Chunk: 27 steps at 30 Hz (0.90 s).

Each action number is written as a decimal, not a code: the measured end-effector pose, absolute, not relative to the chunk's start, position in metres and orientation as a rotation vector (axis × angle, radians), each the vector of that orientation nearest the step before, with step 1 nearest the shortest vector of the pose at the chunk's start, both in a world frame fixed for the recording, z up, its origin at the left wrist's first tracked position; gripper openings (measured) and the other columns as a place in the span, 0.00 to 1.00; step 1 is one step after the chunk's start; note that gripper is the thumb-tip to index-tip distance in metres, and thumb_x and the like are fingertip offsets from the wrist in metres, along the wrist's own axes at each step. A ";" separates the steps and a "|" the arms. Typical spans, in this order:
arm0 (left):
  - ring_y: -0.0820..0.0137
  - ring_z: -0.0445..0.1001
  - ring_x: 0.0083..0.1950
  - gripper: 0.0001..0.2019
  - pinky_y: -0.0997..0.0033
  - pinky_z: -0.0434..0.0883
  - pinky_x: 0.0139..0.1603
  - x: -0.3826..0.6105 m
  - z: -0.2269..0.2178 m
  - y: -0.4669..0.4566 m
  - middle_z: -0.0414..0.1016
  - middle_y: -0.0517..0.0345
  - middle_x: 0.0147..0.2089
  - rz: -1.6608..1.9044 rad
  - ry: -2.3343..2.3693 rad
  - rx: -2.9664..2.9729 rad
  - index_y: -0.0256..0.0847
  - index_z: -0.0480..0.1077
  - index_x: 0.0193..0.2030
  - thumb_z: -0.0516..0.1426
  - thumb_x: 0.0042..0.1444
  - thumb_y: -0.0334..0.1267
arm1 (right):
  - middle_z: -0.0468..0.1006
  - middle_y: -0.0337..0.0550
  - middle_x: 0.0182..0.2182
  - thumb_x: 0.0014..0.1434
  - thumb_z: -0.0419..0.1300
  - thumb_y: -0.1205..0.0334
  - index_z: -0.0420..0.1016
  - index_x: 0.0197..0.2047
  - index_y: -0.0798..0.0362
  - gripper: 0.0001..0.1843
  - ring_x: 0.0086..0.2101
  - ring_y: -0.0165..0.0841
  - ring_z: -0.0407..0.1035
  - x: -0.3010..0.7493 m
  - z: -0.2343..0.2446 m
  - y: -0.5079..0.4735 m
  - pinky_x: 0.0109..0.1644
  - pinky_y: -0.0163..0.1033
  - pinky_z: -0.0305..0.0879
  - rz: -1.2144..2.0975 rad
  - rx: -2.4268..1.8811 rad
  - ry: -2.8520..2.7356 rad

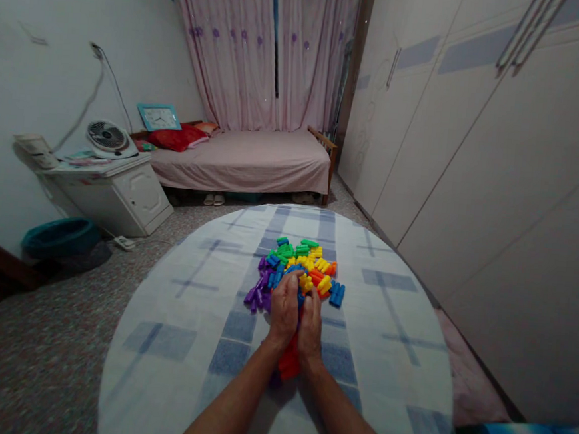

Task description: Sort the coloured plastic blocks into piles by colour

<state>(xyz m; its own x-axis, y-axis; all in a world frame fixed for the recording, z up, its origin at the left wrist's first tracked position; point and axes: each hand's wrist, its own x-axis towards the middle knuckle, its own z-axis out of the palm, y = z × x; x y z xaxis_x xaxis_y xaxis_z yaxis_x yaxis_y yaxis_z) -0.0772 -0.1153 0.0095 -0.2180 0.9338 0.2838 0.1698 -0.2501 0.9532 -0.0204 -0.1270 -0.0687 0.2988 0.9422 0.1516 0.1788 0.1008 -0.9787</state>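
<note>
Toy pieces lie heaped on the table, left hand and right hand at their near side. Bed stands behind the table, curtains behind the bed. Cabinet at left, fan on top; wardrobe along the right.

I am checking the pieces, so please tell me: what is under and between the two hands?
Between the left hand and the right hand, something red shows, with a blue piece ahead of it. What the hands cover cannot be seen.

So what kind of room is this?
Probably a bedroom: there's a bed with a red pillow, pink curtains behind it, and a tall white wardrobe alongside.
</note>
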 end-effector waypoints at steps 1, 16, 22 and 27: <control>0.66 0.72 0.53 0.21 0.64 0.67 0.58 -0.078 0.012 -0.112 0.75 0.51 0.51 1.525 1.334 1.434 0.39 0.72 0.47 0.42 0.65 0.46 | 0.59 0.50 0.64 0.65 0.39 0.46 0.57 0.64 0.53 0.30 0.63 0.37 0.52 -0.016 -0.066 -0.128 0.67 0.49 0.48 0.781 -1.356 -1.161; 0.62 0.71 0.51 0.18 0.59 0.65 0.57 -0.207 -0.043 0.020 0.77 0.50 0.41 1.146 1.757 1.704 0.41 0.72 0.35 0.44 0.61 0.45 | 0.67 0.52 0.60 0.62 0.48 0.48 0.69 0.57 0.53 0.26 0.61 0.43 0.56 0.080 -0.044 0.073 0.63 0.55 0.51 0.558 -1.650 -1.802; 0.63 0.75 0.38 0.20 0.62 0.69 0.47 -0.192 -0.044 0.049 0.76 0.55 0.26 1.043 1.620 1.695 0.42 0.70 0.23 0.47 0.58 0.50 | 0.79 0.45 0.45 0.60 0.50 0.41 0.78 0.42 0.49 0.24 0.48 0.41 0.70 0.051 -0.043 0.106 0.54 0.45 0.61 0.721 -1.514 -1.934; 0.63 0.74 0.51 0.19 0.62 0.68 0.54 -0.174 -0.038 0.060 0.80 0.54 0.42 1.096 1.461 1.617 0.41 0.76 0.37 0.49 0.57 0.51 | 0.80 0.44 0.35 0.59 0.51 0.41 0.78 0.31 0.51 0.24 0.39 0.40 0.71 0.032 -0.037 0.103 0.48 0.43 0.64 0.828 -1.434 -1.997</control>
<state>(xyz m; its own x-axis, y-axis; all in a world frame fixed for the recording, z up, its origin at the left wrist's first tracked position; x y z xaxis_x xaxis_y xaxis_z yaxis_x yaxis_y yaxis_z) -0.1741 0.0597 -0.0384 0.0115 0.9903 0.1383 0.4100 -0.1308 0.9026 0.0319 0.1030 -0.0371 -0.2873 0.9550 0.0741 0.6225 0.2449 -0.7433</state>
